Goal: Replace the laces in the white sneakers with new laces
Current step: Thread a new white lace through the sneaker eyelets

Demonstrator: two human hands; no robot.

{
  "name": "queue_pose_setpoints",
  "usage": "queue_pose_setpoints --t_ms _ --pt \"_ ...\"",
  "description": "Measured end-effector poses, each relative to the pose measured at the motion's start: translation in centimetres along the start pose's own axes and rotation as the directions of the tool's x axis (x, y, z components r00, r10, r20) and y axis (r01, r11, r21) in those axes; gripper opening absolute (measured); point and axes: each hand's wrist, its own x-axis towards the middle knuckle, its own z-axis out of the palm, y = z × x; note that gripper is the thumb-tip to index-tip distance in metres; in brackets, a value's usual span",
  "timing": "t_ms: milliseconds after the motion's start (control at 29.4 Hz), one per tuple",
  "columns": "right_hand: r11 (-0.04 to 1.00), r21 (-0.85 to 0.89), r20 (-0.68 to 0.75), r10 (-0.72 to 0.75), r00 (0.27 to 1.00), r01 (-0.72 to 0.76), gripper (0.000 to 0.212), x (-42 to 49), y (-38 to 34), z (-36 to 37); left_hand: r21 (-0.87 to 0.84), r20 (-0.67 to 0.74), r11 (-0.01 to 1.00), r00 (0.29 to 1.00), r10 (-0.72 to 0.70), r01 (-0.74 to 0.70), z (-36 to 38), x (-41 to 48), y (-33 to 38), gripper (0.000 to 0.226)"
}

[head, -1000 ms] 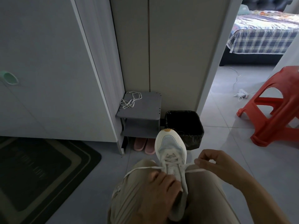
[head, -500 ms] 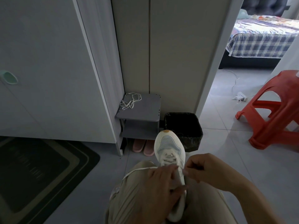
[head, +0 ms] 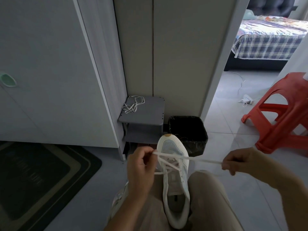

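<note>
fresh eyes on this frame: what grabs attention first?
First is the white sneaker on the person's lap at bottom centre. The left hand and right hand each pinch an end of its lace, drawn taut out to either side. After that, the red stool at far right, and a loose lace heaped on the grey shelf beyond the toe.

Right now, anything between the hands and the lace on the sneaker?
Nothing visible. The left hand and the right hand each pinch an end of the lace, which is pulled out sideways across the sneaker lying between the person's legs. The lacing area is uncovered.
</note>
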Motion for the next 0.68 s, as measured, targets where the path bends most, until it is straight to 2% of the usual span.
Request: queue_pose_setpoints --t_ms 68,102,170,272,306,340,374,408,442,476,510,544,579,647,681 --pt "1.0 0.018 -0.029 0.012 1.0 -0.011 0.065 0.0 1.3 -0.4 0.029 -0.027 0.995 0.995 -0.091 0.092 -0.4 -0.1 -0.8 0.014" --pt "0.998 0.061 -0.046 0.007 0.999 -0.004 0.069 0.0 1.7 -0.5 0.048 -0.024 0.989 0.99 -0.142 0.143 -0.5 -0.1 -1.4 0.016" --pt "0.983 0.177 -0.123 -0.034 0.992 0.056 0.057 0.1 2.2 -0.5 0.102 -0.002 0.979 0.984 -0.176 0.175 -0.6 -0.2 -2.1 0.014" --pt "0.916 0.352 -0.254 -0.103 0.962 0.191 0.02 0.4 3.2 -0.5 0.099 -0.011 0.966 0.971 -0.238 0.238 -0.6 0.2 -2.6 0.014" --pt "0.883 0.408 -0.307 -0.108 0.946 0.233 0.02 0.5 3.6 -0.4 0.092 -0.016 0.958 0.962 -0.272 0.272 -0.5 0.3 -2.6 0.016" --pt "0.835 0.484 -0.332 -0.103 0.938 0.263 0.03 0.5 4.0 -0.3 0.093 -0.009 0.949 0.953 -0.302 0.301 -0.5 0.4 -2.9 0.02" --pt "0.762 0.583 -0.343 -0.083 0.936 0.282 0.041 0.8 4.4 -0.4 0.099 0.013 0.941 0.945 -0.328 0.325 -0.5 0.4 -3.0 0.023" --pt "0.649 0.687 -0.336 -0.116 0.935 0.327 0.041 1.1 4.7 -0.3 0.117 0.035 0.937 0.941 -0.336 0.33 -0.4 0.4 -3.2 0.026" --pt "0.517 0.763 -0.327 -0.208 0.922 0.387 0.034 1.2 4.9 -0.1 0.131 0.054 0.931 0.935 -0.35 0.34 -0.3 0.4 -3.2 0.028" --pt "0.457 0.747 -0.41 -0.255 0.876 0.483 0.031 0.8 4.2 -0.4 0.139 0.061 0.928 0.933 -0.356 0.345 -0.2 0.4 -3.5 0.029" --pt "0.4 0.747 -0.527 -0.132 0.84 0.531 0.034 0.9 3.5 -1.1 0.146 0.07 0.922 0.926 -0.371 0.358 -0.2 0.5 -3.7 0.029" --pt "0.263 0.811 -0.526 -0.062 0.848 0.523 0.04 0.7 3.1 -1.0 0.147 0.078 0.922 0.925 -0.373 0.359 -0.1 0.4 -3.9 0.028" --pt "0.111 0.862 -0.488 -0.076 0.869 0.494 0.044 0.9 2.7 -0.9 0.139 0.103 0.919 0.918 -0.384 0.369 -0.2 0.6 -3.7 0.027" --pt "-0.103 0.865 -0.5 -0.105 0.859 0.491 0.05 1.4 1.4 -1.0 0.088 0.179 0.92 0.902 -0.393 0.383 -0.1 0.9 -3.3 0.019" --pt "-0.175 0.858 -0.502 -0.085 0.861 0.483 0.054 1.5 1.4 -1.0 0.057 0.219 0.926 0.901 -0.375 0.372 -0.1 0.8 -3.2 0.021"
